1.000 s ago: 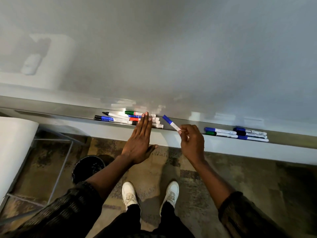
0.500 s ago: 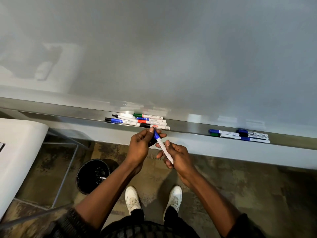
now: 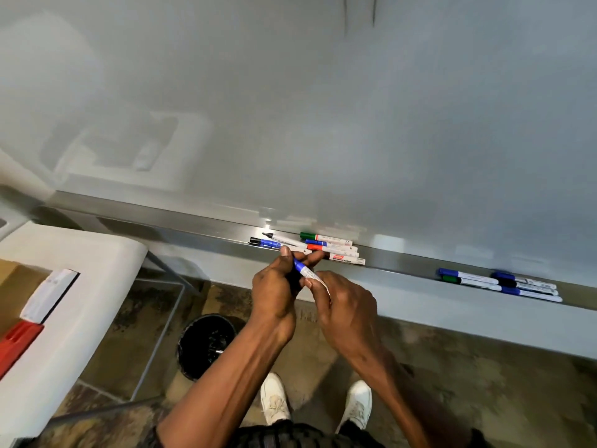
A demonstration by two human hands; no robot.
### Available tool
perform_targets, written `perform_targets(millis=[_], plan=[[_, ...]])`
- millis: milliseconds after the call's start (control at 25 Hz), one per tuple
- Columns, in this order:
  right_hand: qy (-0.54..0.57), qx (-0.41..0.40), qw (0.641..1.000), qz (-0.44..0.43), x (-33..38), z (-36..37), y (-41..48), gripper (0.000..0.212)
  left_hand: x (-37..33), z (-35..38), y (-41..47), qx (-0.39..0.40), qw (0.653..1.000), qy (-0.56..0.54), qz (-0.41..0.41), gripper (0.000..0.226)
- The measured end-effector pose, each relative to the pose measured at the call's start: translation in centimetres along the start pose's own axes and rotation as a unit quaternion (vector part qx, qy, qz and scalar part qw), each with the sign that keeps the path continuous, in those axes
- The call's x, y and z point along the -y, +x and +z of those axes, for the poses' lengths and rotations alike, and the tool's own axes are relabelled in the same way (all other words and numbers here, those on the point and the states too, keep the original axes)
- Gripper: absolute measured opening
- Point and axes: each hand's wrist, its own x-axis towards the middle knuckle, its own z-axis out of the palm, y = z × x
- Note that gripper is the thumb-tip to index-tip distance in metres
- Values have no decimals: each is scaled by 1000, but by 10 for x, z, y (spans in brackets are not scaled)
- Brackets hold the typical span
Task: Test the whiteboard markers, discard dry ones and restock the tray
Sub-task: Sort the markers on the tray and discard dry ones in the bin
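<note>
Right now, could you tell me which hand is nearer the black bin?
Left. The left hand sits up and right of the bin; the right hand is farther right still.

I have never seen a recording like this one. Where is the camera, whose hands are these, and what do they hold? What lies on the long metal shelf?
The camera is worn on a person's head and looks down, so you see that person's own arms. The left hand grips the blue end of a white marker with a blue cap, and the right hand holds its white barrel. Below the glossy whiteboard runs a long metal tray. On it lie two groups of markers: a mixed-colour group just beyond the hands and a blue, green and black group further right. A round black bin stands on the floor.
</note>
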Motion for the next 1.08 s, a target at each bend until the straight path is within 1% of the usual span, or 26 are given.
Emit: perform_targets(millis=[40,80,120,160,200,240,280,320,400,480,520,640,720,800,880,920,960,1000,1080], plan=[[-32,-26,999,-32,8,-1,-1,37,-15,-13,7,-25,999,-28,16,36],[-43,-44,997,-46,10,-1,-5,40,-34,-31,17,-57,996,-59,39,37],[-25,-46,998,-39,11,-4,-11,43,-58,-52,27,-83,991,-84,67,36],[23,-31,999,-12,10,-8,-17,42,-82,-70,33,-90,988,-94,87,35],[99,-5,994,33,8,-12,-22,41,-104,-85,36,-79,988,-92,96,33],[186,29,978,87,8,-15,-23,39,-119,-93,36,-65,990,-81,95,33],[259,59,954,136,12,-18,-22,38,-126,-95,35,-50,993,-66,86,33],[310,68,934,163,17,-19,-18,36,-126,-91,32,-32,995,-49,76,34],[369,48,912,175,33,-23,-9,25,-116,-75,25,-3,998,-19,67,35],[413,15,895,166,48,-29,3,17,-105,-60,17,-10,996,9,84,36],[428,4,889,162,52,-32,8,17,-103,-54,12,-16,994,29,101,36],[430,-43,892,134,63,-53,30,28,-112,-34,1,-6,974,113,198,40],[442,-105,884,110,73,-72,47,24,-129,-20,-4,-9,952,160,263,38],[450,-166,873,92,83,-92,64,16,-148,-5,-11,-11,922,198,333,30],[454,-217,861,75,90,-110,76,16,-161,8,-15,-12,885,242,398,24],[457,-241,854,61,94,-121,82,17,-166,16,-16,-15,860,265,435,22],[456,-264,849,46,97,-132,88,18,-169,23,-16,-21,830,292,475,21],[453,-285,844,31,100,-143,94,18,-173,29,-15,-32,787,323,525,22],[449,-326,832,0,104,-165,107,17,-178,42,-12,-48,679,393,618,28]])
